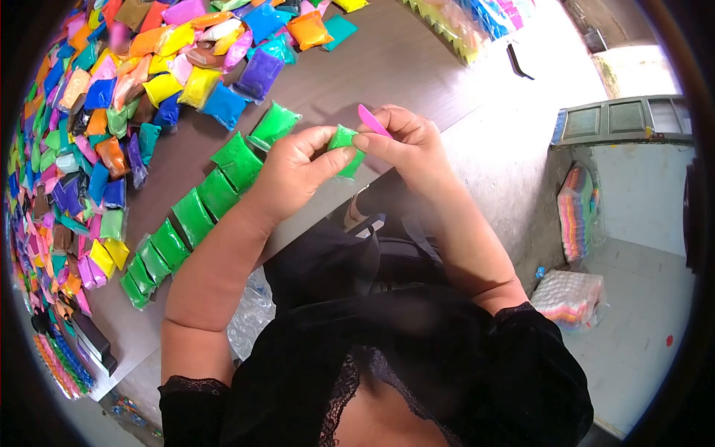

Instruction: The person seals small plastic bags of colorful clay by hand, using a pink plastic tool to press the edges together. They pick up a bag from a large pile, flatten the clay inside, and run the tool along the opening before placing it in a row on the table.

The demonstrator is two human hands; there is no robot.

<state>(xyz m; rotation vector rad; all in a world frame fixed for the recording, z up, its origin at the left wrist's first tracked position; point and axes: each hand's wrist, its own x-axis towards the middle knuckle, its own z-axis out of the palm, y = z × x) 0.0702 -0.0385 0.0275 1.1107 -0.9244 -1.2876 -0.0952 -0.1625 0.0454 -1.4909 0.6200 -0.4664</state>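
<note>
My left hand (298,170) is closed, pinching a small clear packet of green filling (343,138) between thumb and fingers. At the packet's right side, the thumb of my right hand (406,143) presses against it. That hand is closed too, and a pink blade-shaped plastic tool (373,121) sticks out from its fingers, pointing up and left. Beside my left forearm, a row of green packets (217,194) lies end to end on the table (320,82). One more green packet (274,125) rests at the row's upper end, near my left hand.
A large heap of packets in many colours (156,89) spreads over the table's left side. Bundled colourful packs (477,26) sit at the far edge. A dark box-like object (93,341) lies at lower left. Wrapped stacks (570,298) stand on the floor at right.
</note>
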